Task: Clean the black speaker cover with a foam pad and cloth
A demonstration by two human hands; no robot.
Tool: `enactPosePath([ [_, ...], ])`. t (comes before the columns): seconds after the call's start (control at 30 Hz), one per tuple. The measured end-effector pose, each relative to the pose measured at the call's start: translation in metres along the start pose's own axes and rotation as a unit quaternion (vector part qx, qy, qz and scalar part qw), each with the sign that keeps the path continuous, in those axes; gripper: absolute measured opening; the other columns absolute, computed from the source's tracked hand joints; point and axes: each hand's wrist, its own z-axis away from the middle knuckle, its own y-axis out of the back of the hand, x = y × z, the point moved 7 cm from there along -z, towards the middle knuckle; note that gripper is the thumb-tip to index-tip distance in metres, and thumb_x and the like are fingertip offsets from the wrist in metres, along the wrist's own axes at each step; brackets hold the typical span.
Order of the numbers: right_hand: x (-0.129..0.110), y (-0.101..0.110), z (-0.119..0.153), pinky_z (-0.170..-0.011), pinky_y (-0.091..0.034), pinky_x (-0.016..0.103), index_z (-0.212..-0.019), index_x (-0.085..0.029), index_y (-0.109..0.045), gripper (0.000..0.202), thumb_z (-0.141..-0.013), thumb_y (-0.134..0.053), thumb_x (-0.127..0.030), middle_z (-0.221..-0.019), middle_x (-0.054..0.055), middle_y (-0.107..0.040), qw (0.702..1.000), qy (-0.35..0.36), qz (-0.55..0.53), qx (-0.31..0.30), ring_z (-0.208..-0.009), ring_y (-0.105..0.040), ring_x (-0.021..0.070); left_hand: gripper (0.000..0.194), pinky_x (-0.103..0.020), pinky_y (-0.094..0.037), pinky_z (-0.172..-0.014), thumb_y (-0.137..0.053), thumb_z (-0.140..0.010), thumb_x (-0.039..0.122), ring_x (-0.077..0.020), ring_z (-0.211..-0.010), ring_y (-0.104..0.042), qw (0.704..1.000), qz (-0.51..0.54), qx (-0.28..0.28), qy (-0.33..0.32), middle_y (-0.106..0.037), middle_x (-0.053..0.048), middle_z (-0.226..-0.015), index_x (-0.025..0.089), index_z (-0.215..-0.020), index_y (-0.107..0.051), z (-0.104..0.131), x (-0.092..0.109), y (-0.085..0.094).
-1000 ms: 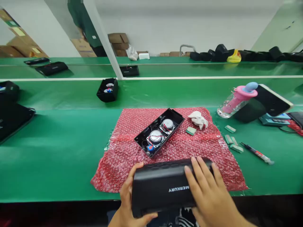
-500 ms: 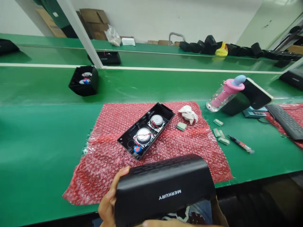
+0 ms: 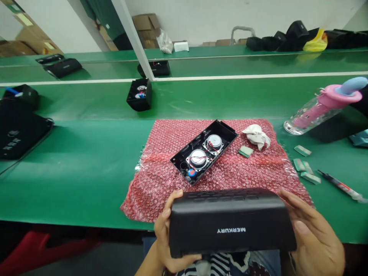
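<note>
A black MERKURY speaker housing (image 3: 232,226) is held level at the bench's front edge, its lettering upside down. My left hand (image 3: 169,234) grips its left end, thumb underneath and fingers on top. Around the right end my right hand (image 3: 314,234) is wrapped, thumb along the side. Just beyond lies an open black tray (image 3: 184,155) with two round speakers, red wires and a blue-and-red part. It rests slanted on red bubble wrap (image 3: 149,203). Right of the tray are a green-and-white pad (image 3: 245,151) and crumpled white tissue (image 3: 257,136).
More pads (image 3: 310,177), a syringe (image 3: 342,185) and a pink-lidded bottle (image 3: 322,107) stand or lie at the right. A black bag-like item (image 3: 20,130) is at the left. Behind, an open housing (image 3: 139,96) sits by a white post (image 3: 135,38). A person (image 3: 107,19) stands beyond.
The view has turned left, so the bench items appear further right. My right hand, earlier low beneath the housing, now holds its right end. The housing is more level.
</note>
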Motion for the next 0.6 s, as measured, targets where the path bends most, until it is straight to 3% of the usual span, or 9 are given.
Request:
enactPosePath([
  [0.07, -0.001, -0.016, -0.005, -0.098, -0.055, 0.041, -0.130, -0.023, -0.061, 0.040, -0.093, -0.062, -0.035, -0.138, 0.011, -0.056, 0.998, -0.036, -0.049, -0.017, -0.124, -0.058, 0.0315, 0.102, -0.039, -0.039, -0.115, -0.077, -0.077, 0.050, -0.0298, -0.143, -0.037, 1.000, 0.000, 0.000, 0.001, -0.029, -0.019, -0.155, 0.023, -0.151, -0.013, 0.001, 0.000, 0.000],
  [0.17, 0.005, -0.020, -0.008, -0.089, -0.059, 0.038, -0.130, -0.022, -0.062, 0.043, -0.090, -0.065, -0.038, -0.136, 0.011, -0.058, 0.994, -0.063, -0.078, -0.029, -0.120, -0.061, 0.0327, 0.103, -0.040, -0.040, -0.114, -0.077, -0.077, 0.051, -0.0297, -0.143, -0.037, 1.000, -0.001, 0.001, 0.004, -0.028, -0.020, -0.155, 0.022, -0.151, -0.011, 0.004, 0.000, -0.001],
  [0.37, 0.027, -0.011, 0.005, -0.101, -0.054, 0.044, -0.139, -0.023, -0.056, 0.051, -0.090, -0.063, -0.037, -0.143, 0.011, -0.052, 0.983, -0.122, -0.136, -0.012, -0.129, -0.053, 0.0349, 0.103, -0.053, -0.043, -0.111, -0.076, -0.076, 0.054, -0.0354, -0.142, -0.036, 1.000, -0.010, 0.005, 0.005, -0.028, -0.022, -0.153, 0.025, -0.151, -0.012, 0.011, -0.002, 0.000],
  [0.5, 0.023, -0.015, 0.004, -0.098, -0.055, 0.045, -0.136, -0.025, -0.059, 0.048, -0.089, -0.064, -0.037, -0.143, 0.010, -0.052, 0.979, -0.130, -0.157, -0.006, -0.128, -0.054, 0.0353, 0.104, -0.060, -0.040, -0.111, -0.077, -0.074, 0.055, -0.0384, -0.142, -0.036, 1.000, -0.018, 0.000, 0.013, -0.025, -0.023, -0.155, 0.027, -0.151, -0.013, 0.015, -0.004, 0.000],
  [0.6, 0.015, -0.016, 0.001, -0.090, -0.058, 0.042, -0.132, -0.024, -0.061, 0.046, -0.089, -0.065, -0.037, -0.139, 0.011, -0.055, 0.982, -0.112, -0.152, 0.003, -0.122, -0.059, 0.0347, 0.101, -0.058, -0.040, -0.111, -0.078, -0.074, 0.053, -0.0379, -0.141, -0.036, 1.000, -0.020, 0.000, 0.014, -0.028, -0.023, -0.153, 0.025, -0.150, -0.018, 0.015, -0.005, -0.001],
])
